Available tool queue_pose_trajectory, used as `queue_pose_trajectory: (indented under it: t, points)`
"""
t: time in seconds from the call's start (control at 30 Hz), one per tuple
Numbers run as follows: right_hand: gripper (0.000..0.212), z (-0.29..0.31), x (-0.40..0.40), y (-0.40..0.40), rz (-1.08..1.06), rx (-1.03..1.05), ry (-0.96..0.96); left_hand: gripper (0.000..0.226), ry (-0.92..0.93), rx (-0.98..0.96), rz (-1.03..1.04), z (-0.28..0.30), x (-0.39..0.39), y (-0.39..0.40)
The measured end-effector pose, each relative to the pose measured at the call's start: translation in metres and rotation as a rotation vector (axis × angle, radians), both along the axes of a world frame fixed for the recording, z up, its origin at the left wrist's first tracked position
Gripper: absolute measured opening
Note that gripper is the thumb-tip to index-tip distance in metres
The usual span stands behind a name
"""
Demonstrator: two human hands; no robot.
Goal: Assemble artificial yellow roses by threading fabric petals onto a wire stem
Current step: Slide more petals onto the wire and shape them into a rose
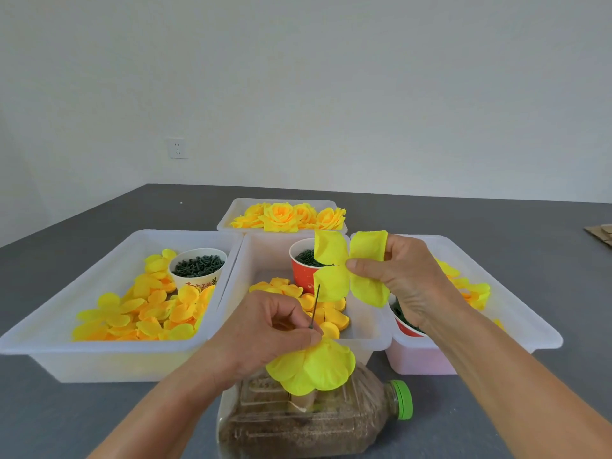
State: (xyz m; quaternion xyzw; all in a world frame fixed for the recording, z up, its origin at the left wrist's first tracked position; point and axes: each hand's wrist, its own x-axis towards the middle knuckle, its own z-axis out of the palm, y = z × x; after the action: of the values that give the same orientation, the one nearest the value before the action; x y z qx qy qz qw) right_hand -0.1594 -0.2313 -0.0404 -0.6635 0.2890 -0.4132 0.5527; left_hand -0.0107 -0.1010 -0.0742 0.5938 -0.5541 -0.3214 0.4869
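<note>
Head view: a thin dark green wire stem (315, 306) is pinched upright between the thumb and fingers of the left hand (265, 329), with a cupped layer of bright yellow fabric petals (313, 367) already threaded on and hanging just below the fingers. A flat four-lobed yellow fabric petal piece (351, 268) is pinched at its centre by the right hand (400, 279), held above and slightly right of the wire tip, not yet pierced. The current rose is judged partly built; further layers are likely owed. A far white plastic tray (231, 213) is seen holding finished yellow roses (281, 217). A large left white tray (99, 356) holds loose yellow and orange petals and a white paper cup (195, 281) of dark green pieces. The middle white tray (367, 332) holds more petals and a red paper cup (301, 276) of green parts. A right white tray (516, 299) is partly hidden by the right arm. A clear plastic bottle of brown granular fill, green-capped (331, 422), lies on the grey tabletop (546, 405).
</note>
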Motion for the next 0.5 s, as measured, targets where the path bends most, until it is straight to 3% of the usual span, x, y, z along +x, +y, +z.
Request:
queue_pose_trajectory:
  t: [0.2,0.37,0.5]
  points:
    - [0.016,0.009,-0.003,0.002,0.021,0.068,-0.044,0.020,-0.013,0.001,0.018,0.000,-0.001,0.000]
    - [0.018,0.023,-0.002,0.008,0.219,0.313,-0.129,0.019,-0.023,0.002,0.026,0.001,-0.001,0.001]
    - [0.021,0.029,0.000,0.016,0.338,0.387,-0.115,0.019,-0.023,-0.010,0.026,0.000,-0.001,0.001]
